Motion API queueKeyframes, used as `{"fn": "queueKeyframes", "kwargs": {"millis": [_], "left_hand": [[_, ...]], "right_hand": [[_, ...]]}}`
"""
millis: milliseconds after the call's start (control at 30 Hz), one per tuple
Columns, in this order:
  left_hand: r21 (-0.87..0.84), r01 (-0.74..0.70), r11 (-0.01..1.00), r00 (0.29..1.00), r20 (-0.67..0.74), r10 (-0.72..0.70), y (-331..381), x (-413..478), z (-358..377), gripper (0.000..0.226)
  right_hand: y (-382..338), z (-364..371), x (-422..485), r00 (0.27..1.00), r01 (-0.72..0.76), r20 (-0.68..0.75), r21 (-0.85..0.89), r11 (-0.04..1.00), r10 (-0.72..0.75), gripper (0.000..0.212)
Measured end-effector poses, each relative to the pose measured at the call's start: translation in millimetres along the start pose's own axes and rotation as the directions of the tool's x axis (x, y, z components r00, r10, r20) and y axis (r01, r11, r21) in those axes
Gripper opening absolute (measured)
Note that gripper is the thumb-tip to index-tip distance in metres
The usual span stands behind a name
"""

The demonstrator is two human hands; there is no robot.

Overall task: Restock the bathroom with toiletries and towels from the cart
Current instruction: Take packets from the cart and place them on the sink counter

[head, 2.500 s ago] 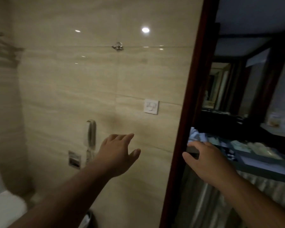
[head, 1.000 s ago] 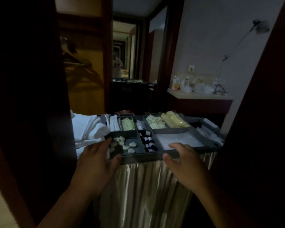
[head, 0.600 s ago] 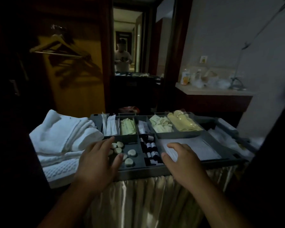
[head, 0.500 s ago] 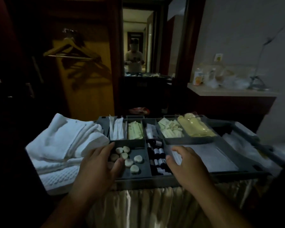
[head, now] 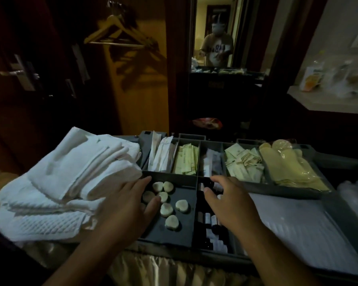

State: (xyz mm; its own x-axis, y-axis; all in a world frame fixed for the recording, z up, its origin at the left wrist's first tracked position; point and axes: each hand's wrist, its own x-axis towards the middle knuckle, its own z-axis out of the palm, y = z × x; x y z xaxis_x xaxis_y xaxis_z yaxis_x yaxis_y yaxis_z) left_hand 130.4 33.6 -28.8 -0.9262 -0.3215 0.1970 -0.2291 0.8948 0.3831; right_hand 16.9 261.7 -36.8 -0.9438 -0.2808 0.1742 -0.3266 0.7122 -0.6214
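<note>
Folded white towels (head: 70, 172) are stacked at the left end of the cart's grey tray (head: 287, 190), the left hand (head: 124, 205) reaches flat, fingers relaxed, among the round soaps (head: 166, 209) beside them, and the right hand (head: 232, 205) hovers, fingers loosely curved, over the small bottles (head: 208, 219).

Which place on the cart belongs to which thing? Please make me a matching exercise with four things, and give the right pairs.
Things
1. white towels
2. round soaps
3. small bottles
4. yellow wrapped items

Places
A. narrow compartment under the right hand
B. right end of the back row
C. stacked left of the tray
D. front compartment, at the left hand fingertips

Pairs: 1-C, 2-D, 3-A, 4-B
</note>
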Motion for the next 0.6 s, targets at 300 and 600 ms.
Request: {"fn": "queueKeyframes", "kwargs": {"millis": [300,600], "left_hand": [[-0.015,-0.039,0.999,0.988,0.148,0.041,30.8,81.2,66.8,0.059],[-0.132,0.008,0.991,0.952,0.304,0.033,31.6,186.7,119.8,0.068]], "right_hand": [[46.2,0.6,24.1,0.993,-0.092,0.067,-0.008,0.996,0.092,0.033],[58.3,1.2,71.5,0.974,-0.190,0.114,-0.077,0.979,0.198,0.037]]}}
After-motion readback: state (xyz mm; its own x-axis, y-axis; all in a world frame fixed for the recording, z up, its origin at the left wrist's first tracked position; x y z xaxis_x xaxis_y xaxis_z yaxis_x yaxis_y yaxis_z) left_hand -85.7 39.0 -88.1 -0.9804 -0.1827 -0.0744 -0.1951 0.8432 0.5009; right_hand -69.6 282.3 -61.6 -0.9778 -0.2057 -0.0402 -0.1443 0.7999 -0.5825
